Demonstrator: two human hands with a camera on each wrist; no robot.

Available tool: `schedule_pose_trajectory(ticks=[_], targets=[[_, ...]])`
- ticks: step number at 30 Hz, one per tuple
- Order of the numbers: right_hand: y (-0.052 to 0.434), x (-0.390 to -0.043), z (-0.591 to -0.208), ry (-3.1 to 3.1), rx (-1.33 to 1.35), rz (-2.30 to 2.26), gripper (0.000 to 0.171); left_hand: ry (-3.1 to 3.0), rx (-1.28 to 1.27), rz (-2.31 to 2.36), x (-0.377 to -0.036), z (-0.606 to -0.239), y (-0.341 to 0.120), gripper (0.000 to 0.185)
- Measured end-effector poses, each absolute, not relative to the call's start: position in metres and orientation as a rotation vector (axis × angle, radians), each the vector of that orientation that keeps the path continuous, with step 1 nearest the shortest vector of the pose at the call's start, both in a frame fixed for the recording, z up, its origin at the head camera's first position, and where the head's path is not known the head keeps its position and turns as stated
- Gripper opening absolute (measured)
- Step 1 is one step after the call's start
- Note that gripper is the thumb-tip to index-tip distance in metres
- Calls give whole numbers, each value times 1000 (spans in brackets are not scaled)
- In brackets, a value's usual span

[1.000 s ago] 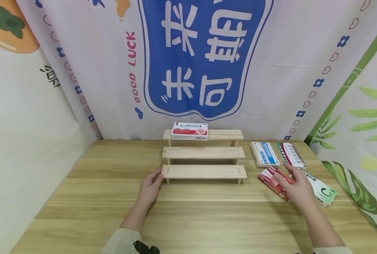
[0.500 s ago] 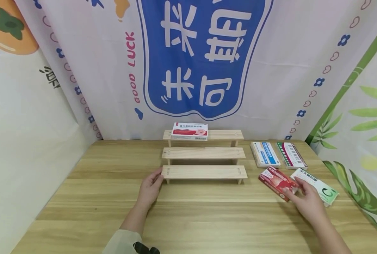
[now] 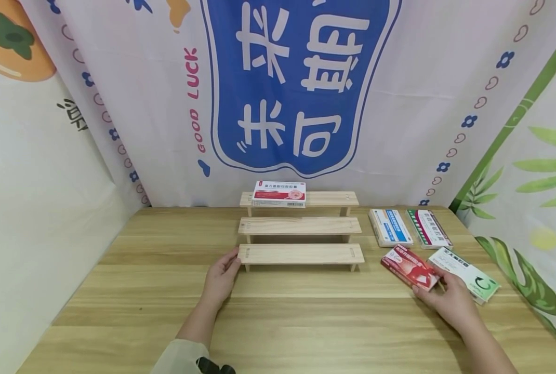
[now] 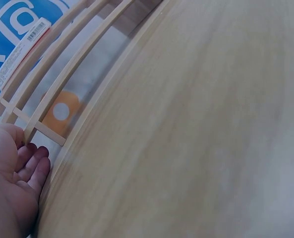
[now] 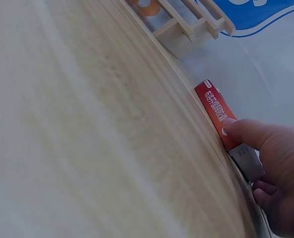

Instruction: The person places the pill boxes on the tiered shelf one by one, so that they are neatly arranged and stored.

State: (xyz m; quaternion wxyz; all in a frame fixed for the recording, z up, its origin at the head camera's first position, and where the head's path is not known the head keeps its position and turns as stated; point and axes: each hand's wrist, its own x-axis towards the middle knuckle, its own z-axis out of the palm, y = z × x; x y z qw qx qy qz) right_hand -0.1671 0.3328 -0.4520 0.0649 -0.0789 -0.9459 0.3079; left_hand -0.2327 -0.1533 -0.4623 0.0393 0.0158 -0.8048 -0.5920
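In the head view my right hand [image 3: 450,301] pinches the near right end of a red medicine box [image 3: 408,267]. The right wrist view shows the thumb along the face of the red box [image 5: 213,111], with its silver-grey end toward the palm. My left hand [image 3: 222,278] holds the left end of the lowest step of a three-tier wooden display stand [image 3: 301,253]. In the left wrist view the left hand [image 4: 15,173] has its thumb at the step's end and its fingers curled below. A white-and-red medicine box [image 3: 279,195] lies on the top tier's left part.
Right of the stand lie a white-and-blue box [image 3: 391,227], a white box with green and maroon edges [image 3: 429,228], and a white-and-green box [image 3: 467,275] close beside the right hand. A printed cloth [image 3: 166,130] hangs behind the wooden table [image 3: 278,327].
My right hand has come down from over the boxes to the near end of the red box and taken hold of it. My left hand stays on the stand.
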Motion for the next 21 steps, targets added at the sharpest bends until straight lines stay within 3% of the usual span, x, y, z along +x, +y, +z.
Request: schedule_pose_trajectory(ticks=[21], targets=[[327, -165, -430, -2735, -347, 1048, 86, -2456, 51, -1813, -233, -463, -154, 36]])
